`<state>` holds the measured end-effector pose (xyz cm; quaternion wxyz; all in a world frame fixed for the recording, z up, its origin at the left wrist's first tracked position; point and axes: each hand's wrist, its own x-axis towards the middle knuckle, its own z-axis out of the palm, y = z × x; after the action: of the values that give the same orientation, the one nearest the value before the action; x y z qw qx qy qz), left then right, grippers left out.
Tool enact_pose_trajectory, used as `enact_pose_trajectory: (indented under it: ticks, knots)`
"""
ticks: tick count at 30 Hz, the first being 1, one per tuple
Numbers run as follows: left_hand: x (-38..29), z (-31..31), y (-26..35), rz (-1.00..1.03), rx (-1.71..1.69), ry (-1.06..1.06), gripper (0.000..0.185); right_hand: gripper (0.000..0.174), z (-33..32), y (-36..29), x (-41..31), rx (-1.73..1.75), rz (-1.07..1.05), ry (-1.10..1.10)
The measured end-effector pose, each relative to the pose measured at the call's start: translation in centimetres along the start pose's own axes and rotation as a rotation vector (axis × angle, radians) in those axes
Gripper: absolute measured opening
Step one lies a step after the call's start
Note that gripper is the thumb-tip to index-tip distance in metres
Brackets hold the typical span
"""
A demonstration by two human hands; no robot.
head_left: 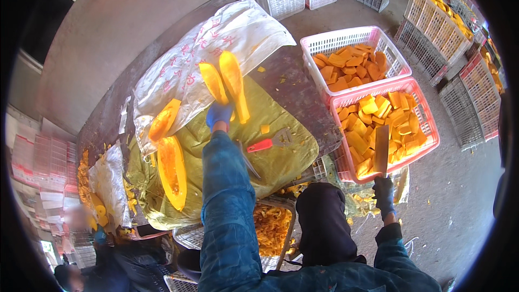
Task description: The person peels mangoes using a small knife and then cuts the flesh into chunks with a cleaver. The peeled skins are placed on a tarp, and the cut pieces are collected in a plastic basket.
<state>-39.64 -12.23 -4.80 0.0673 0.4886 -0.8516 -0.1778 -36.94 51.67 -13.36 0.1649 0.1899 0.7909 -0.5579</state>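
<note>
My left hand (220,115), in a blue glove, is closed around the near end of a long peeled pumpkin piece (212,82). A second long piece (232,81) lies right beside it. Down by my right side, my right hand (384,195) in a dark glove grips a cleaver (381,150), its broad blade upright in view before the pink crate. Left of my arm are a hollowed pumpkin half (172,172) and a shorter piece (164,120) with its seed cavity showing. A red-handled peeler (269,140) rests on the yellow-green sheet (292,158). A thin metal tool (248,160) is partly hidden by my sleeve.
Cut pumpkin chunks fill a pink crate (433,146) and a white crate (399,59) at the right. A white woven sack (243,20) covers the table's far part. Peelings lie in a crate (292,227) below. Another person (129,263) works at lower left.
</note>
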Motion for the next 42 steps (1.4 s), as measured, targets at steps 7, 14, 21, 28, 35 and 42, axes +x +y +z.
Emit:
enact_pose_trajectory:
  ticks: [7, 14, 21, 28, 35, 42]
  knots:
    - [1.7, -0.9, -7.1, -0.063, -0.292, -0.397, 0.055, 0.035, 0.1, 0.8, -0.1, 0.053, -0.131, -0.01]
    - [-3.5, -2.1, -11.6, 0.082, -0.776, -0.425, 0.025, 0.031, 0.0, 0.4, -0.4, 0.135, -0.037, -0.046]
    - [-10.8, -6.5, -9.2, -0.094, -0.969, -0.298, 0.021, 0.024, -0.3, 0.4, 0.6, -0.096, 0.007, -0.055]
    - [-19.1, -12.8, -3.2, 0.155, -0.868, -0.403, 0.017, 0.009, -1.9, -3.5, -3.3, -0.376, -0.407, 0.016]
    - [-24.5, -10.8, 9.3, 0.423, -0.667, -0.675, 0.016, 0.027, -5.1, -15.9, -10.4, 0.322, -0.93, 0.022]
    - [-29.8, -7.4, 18.4, 0.58, -0.755, -0.941, 0.013, 0.024, -7.9, -16.1, -7.5, -0.276, -0.912, 0.014]
